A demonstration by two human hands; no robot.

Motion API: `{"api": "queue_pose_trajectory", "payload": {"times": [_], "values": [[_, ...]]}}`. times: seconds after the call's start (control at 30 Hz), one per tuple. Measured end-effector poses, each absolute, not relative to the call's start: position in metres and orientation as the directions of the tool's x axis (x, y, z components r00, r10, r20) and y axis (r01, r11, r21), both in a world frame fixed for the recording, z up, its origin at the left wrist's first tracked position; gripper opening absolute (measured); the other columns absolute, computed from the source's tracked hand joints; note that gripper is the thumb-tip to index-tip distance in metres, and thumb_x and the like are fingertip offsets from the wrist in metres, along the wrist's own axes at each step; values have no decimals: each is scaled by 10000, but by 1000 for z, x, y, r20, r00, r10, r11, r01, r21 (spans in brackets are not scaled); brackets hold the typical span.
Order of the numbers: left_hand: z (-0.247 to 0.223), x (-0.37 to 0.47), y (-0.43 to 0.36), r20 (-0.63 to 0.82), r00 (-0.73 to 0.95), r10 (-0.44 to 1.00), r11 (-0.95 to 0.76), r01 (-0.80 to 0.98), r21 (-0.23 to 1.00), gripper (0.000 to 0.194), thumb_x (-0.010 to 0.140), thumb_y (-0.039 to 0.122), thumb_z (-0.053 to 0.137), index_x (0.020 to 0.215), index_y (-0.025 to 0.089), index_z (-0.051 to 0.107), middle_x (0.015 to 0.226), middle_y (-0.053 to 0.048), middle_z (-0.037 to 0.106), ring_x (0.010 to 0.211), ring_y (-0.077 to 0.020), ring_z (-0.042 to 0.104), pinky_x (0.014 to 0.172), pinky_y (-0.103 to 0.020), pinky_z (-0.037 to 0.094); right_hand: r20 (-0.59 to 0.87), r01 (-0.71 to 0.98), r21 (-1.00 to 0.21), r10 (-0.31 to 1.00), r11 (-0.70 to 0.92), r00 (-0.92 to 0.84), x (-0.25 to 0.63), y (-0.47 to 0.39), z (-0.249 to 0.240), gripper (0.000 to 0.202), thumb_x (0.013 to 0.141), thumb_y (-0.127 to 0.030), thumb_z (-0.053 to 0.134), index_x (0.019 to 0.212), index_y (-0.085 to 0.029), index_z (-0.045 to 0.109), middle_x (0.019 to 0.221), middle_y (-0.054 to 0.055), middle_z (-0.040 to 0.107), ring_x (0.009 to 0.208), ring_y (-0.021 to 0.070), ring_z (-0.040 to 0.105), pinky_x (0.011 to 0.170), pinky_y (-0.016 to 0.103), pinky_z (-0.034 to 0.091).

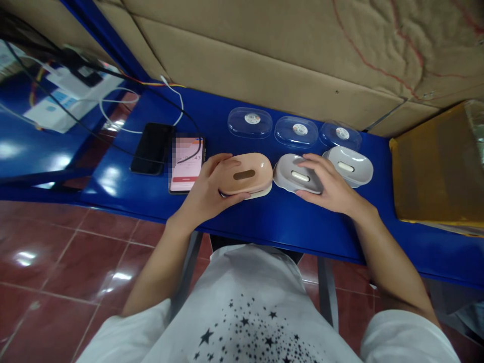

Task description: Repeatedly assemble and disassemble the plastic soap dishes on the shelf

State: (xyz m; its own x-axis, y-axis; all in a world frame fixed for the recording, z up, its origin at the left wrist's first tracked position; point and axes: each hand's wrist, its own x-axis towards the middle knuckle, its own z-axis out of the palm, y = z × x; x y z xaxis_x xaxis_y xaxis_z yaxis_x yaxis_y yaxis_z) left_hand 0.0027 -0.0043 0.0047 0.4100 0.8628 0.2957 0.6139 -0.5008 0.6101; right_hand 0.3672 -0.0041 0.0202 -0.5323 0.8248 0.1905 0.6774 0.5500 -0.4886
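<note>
My left hand curves round the left end of a peach soap dish, thumb at the near edge and fingers at the far side. Under that dish a cream-coloured base shows along its near right edge. Around a grey soap dish to the right, my right hand has its thumb and fingers on opposite rims. A white insert sits in the grey dish's slot. Just beyond my right hand stands a paler grey soap dish. Three clear lids with round stickers, a left lid, a middle lid and a right lid, lie behind the dishes.
Left of the dishes lie a lit phone and a dark phone on the blue table. Cables run across there from a power strip. A taped cardboard box stands at the right, with cardboard sheeting behind.
</note>
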Motion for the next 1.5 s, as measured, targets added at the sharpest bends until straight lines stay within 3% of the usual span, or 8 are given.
{"api": "queue_pose_trajectory", "payload": {"times": [0.27,0.43,0.63,1.0,1.17,1.3,1.43,1.5], "values": [[15,7,-2,234,389,891,-441,619,650,698,864,422,899,1442,277,537,1576,-109,529,1474,-319,557,1291,-557,422,226,699,-442,824,562,-519,369,-4,26,600,971,-511,734,1490,-300,522,1595,181,529,1490,418,524,1207,648,442],[15,14,-1,272,442,855,-512,630,585,784,844,388,923,1482,253,488,1572,-139,547,1485,-327,539,1270,-547,447,255,709,-429,828,560,-499,371,-5,30,552,964,-480,732,1449,-295,545,1597,180,518,1491,418,522,1211,639,442],[21,9,11,355,389,850,-526,633,567,700,878,423,889,1437,274,493,1551,-124,539,1505,-315,523,1287,-553,429,248,724,-427,840,542,-482,377,-1,30,602,931,-478,754,1456,-293,526,1608,179,507,1506,419,506,1222,642,419],[30,29,81,287,403,869,-494,742,453,665,798,195,890,1390,200,587,1644,-182,435,1580,-357,413,1323,-555,351,224,790,-336,859,512,-461,370,66,29,711,827,-440,800,1454,-285,504,1692,185,412,1578,460,368,1241,700,286],[16,20,87,195,500,844,-528,711,464,659,815,358,863,1414,274,602,1671,-110,477,1584,-349,429,1307,-614,358,93,767,-370,842,525,-532,367,73,34,607,865,-436,771,1419,-311,555,1699,152,429,1581,444,380,1234,706,285],[8,8,90,89,587,805,-542,666,513,655,831,498,848,1415,276,652,1625,-122,549,1579,-385,441,1270,-627,405,15,755,-409,831,512,-555,374,65,43,627,860,-475,801,1429,-339,576,1693,135,439,1575,444,397,1219,712,327],[12,5,83,68,627,776,-562,639,525,638,877,587,802,1430,304,655,1609,-116,574,1609,-404,388,1272,-661,368,-69,748,-430,808,505,-585,369,58,46,675,872,-507,799,1489,-362,567,1688,123,457,1580,456,391,1212,742,339],[16,8,71,62,619,783,-562,662,496,641,905,589,785,1461,311,627,1662,-119,517,1636,-422,327,1278,-715,311,-110,747,-444,797,495,-594,367,57,48,720,873,-530,801,1529,-365,554,1714,125,435,1594,472,371,1218,760,333]]}}
